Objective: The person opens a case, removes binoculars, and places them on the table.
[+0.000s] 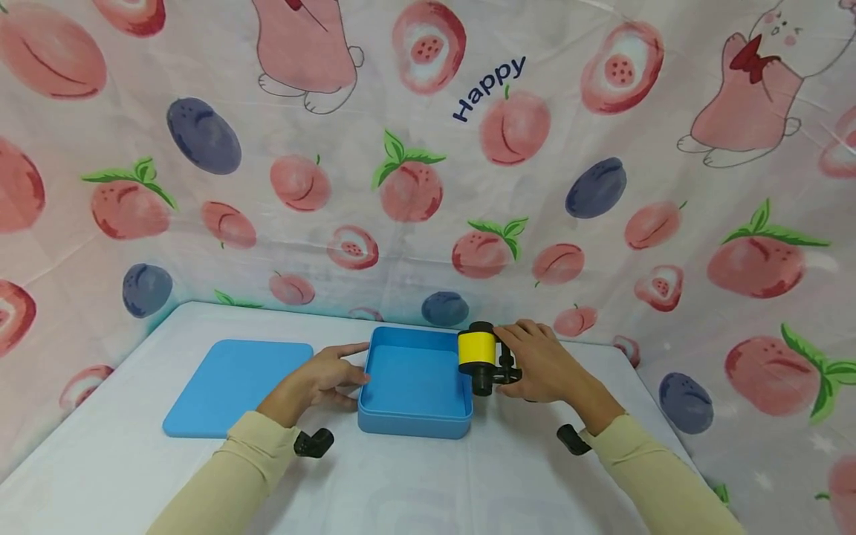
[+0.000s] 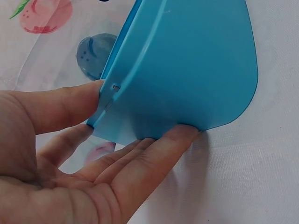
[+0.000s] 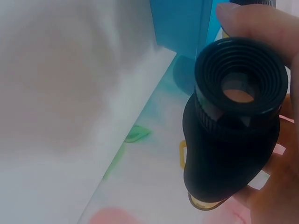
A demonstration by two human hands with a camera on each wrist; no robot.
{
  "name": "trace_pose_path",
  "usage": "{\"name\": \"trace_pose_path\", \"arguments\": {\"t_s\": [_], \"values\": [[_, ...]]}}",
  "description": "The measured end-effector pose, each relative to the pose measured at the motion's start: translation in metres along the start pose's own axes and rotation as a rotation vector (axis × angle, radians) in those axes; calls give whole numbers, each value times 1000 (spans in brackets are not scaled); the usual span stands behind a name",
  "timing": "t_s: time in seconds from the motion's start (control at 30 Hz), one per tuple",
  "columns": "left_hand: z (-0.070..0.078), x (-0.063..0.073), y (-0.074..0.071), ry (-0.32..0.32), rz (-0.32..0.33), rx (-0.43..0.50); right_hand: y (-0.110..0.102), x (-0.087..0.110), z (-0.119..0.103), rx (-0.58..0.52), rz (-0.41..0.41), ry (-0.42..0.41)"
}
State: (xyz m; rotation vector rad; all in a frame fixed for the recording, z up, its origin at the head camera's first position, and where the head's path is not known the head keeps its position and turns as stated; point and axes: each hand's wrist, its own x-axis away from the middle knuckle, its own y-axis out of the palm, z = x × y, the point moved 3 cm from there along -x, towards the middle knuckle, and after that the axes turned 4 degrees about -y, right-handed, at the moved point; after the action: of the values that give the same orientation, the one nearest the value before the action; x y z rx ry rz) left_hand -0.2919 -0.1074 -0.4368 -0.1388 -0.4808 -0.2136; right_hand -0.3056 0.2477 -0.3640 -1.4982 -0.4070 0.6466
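A pair of yellow and black binoculars [image 1: 478,349] is held in my right hand [image 1: 545,364], over the right rim of a shallow blue box [image 1: 414,425]. In the right wrist view a black eyepiece of the binoculars [image 3: 231,149] faces the camera, and the fingers curl along the right side. Against the box's left wall rests my left hand [image 1: 328,377]. The left wrist view shows its fingertips touching the blue wall [image 2: 187,70], with the thumb at the rim. Inside, the box's visible floor is bare.
A flat blue panel with rounded corners, like a lid [image 1: 237,386], lies on the white table [image 1: 401,483] left of the box. Behind the table hangs a fruit-printed cloth [image 1: 374,186]. Black wrist-worn pieces [image 1: 313,443] sit by both cuffs.
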Motion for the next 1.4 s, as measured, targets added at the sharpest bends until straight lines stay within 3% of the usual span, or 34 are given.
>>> {"name": "trace_pose_path", "arguments": {"t_s": [0.43,1.4], "values": [[1,0,4,11,7,-32,-3,12,13,-61,-16,26],[0,3,1,13,-35,21,-10,21,28,-84,-10,25]]}}
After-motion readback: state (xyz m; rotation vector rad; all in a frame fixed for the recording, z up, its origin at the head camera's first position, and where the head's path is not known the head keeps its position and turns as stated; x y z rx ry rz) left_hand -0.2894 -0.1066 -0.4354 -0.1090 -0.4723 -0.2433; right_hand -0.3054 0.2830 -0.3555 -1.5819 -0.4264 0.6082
